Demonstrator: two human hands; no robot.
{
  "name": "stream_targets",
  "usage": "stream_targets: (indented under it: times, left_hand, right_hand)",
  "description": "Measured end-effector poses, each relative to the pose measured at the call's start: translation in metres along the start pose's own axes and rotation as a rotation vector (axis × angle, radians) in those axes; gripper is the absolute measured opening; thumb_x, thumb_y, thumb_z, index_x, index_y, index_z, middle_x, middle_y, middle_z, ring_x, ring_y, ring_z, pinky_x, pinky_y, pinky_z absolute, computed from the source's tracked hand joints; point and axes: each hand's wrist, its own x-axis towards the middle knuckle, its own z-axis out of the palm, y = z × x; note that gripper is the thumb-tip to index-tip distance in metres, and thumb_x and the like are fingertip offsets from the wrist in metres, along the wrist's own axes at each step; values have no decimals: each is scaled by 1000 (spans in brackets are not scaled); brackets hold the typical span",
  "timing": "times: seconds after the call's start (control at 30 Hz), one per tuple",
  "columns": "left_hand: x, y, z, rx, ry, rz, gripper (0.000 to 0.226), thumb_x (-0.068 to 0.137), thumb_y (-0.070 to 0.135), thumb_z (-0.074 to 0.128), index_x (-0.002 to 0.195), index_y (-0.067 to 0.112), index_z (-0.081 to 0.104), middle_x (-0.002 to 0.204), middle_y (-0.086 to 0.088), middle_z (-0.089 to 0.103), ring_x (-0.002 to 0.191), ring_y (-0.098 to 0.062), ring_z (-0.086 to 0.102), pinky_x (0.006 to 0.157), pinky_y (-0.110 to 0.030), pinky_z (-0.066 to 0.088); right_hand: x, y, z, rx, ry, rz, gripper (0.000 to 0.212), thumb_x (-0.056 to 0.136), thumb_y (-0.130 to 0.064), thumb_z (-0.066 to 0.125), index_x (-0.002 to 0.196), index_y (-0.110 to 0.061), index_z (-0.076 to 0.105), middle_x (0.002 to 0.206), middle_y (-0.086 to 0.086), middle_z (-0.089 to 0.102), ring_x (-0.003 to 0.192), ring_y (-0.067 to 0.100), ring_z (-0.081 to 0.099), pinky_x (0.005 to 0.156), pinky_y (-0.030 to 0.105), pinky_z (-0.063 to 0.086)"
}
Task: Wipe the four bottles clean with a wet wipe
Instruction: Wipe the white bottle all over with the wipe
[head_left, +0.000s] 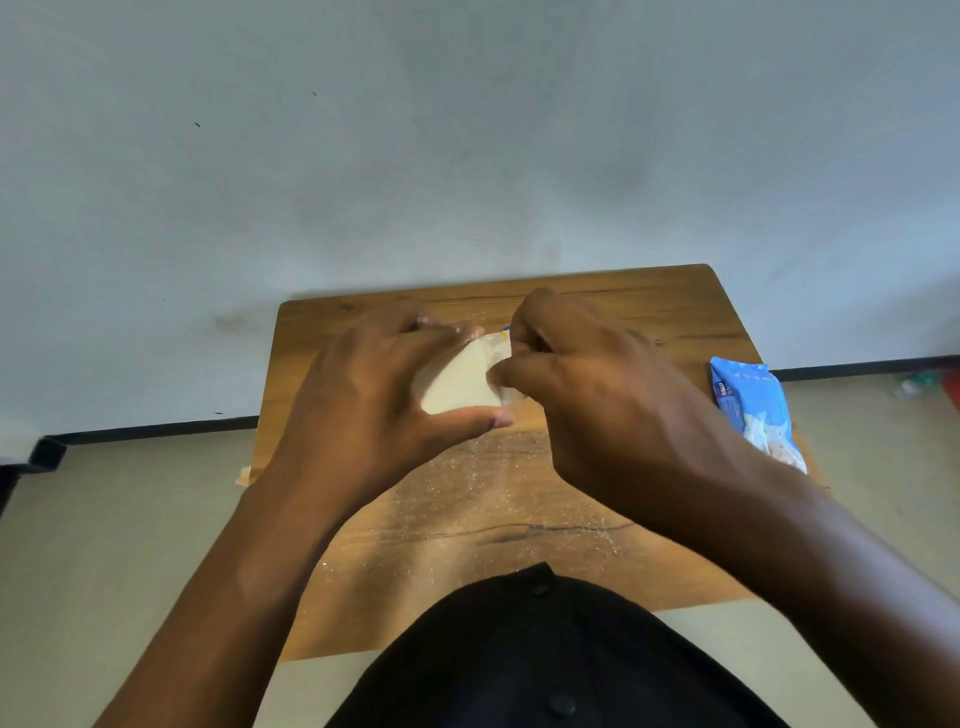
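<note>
- Soft, even daylight; the pale wall (467, 130) is bright, with no hard glare.
- The wooden worktop (519, 519) shows a dull sheen in the middle, where fine specks catch the light.
- Both forearms look dark against the bright background.
- Wide-angle bending: the worktop's edges splay and the skirting line (156, 431) tilts.
- Slight softness overall, most at the fingertips.

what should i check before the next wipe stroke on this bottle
1. Left hand grips the pale bottle: ok.
2. Right hand pinches a wet wipe against the bottle: cannot tell, fingers hide it.
3. Wipe pack within reach at the table's right edge: ok.
4. Bottle held over the wooden table: ok.
5. Other three bottles in sight: not ok, none visible.
6. Table surface clean: not ok, pale specks scattered on it.
</note>
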Motion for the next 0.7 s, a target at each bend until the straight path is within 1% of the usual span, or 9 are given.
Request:
stream_targets:
  times: [0.07, 0.1, 0.17, 0.27, 0.37, 0.5, 0.57, 0.63, 0.7]
  left_hand:
    - [-1, 3, 3, 43, 27, 0, 81, 71, 84, 60, 132, 32, 70, 111, 8, 66, 103, -14, 58, 74, -36, 51]
    - [-1, 5, 4, 66, 29, 9, 78, 71, 81, 64, 131, 31, 71, 110, 6, 66, 102, -16, 58, 72, -35, 51]
    - [-1, 8, 5, 90, 30, 42, 71, 71, 75, 73, 124, 28, 74, 103, 6, 65, 95, -17, 58, 67, -34, 48]
    - [0, 9, 7, 109, 33, 84, 69, 70, 77, 70, 116, 25, 74, 101, 5, 63, 90, -18, 57, 64, -36, 49]
    - [-1, 9, 12, 124, -6, 97, 74, 70, 82, 62, 120, 29, 73, 108, 5, 64, 98, -20, 59, 71, -44, 55]
    - [1, 11, 16, 88, -16, 55, 72, 69, 79, 57, 121, 30, 70, 120, 7, 67, 110, -19, 62, 81, -47, 57]
    - [1, 11, 17, 61, 23, 30, 66, 70, 73, 62, 118, 28, 70, 117, 7, 68, 108, -19, 63, 81, -45, 56]
    - [-1, 9, 17, 58, 88, 2, 61, 69, 67, 69, 115, 27, 72, 115, 7, 67, 106, -16, 61, 77, -38, 53]
    - [-3, 7, 15, 53, 153, -25, 62, 68, 65, 73, 116, 27, 72, 113, 6, 66, 105, -12, 55, 73, -29, 43]
  right_hand:
    - [-3, -3, 5, 9, 35, -9, 25, 79, 11, 72, 95, -8, 77, 98, 8, 59, 83, 17, 51, 58, 27, 42]
    - [-3, -2, 7, 16, 38, -2, 25, 80, 10, 72, 97, -8, 76, 100, 8, 59, 85, 17, 52, 59, 28, 45]
    - [0, 2, 7, 41, 51, 28, 28, 84, 5, 71, 107, -12, 72, 105, 7, 60, 89, 20, 55, 62, 32, 51]
    - [6, 9, 0, 125, 99, 29, 33, 86, -4, 63, 117, -14, 64, 100, 7, 65, 86, 26, 58, 66, 41, 52]
    - [11, 6, -6, 88, 83, 26, 38, 87, 0, 64, 121, -16, 58, 94, 6, 69, 85, 28, 58, 65, 46, 54]
    - [12, -5, -5, 37, 113, 0, 33, 84, -2, 68, 112, -17, 62, 91, 2, 70, 84, 27, 61, 64, 45, 55]
    - [8, -9, -1, 45, 132, -4, 35, 82, -1, 71, 113, -17, 66, 92, 1, 71, 83, 26, 64, 64, 43, 55]
    - [4, -10, 6, 68, 155, 8, 41, 81, 0, 75, 118, -15, 68, 96, 3, 71, 85, 26, 66, 66, 43, 56]
    - [0, -9, 14, 89, 200, 23, 37, 82, 0, 76, 116, -12, 71, 98, 6, 71, 86, 26, 65, 68, 43, 55]
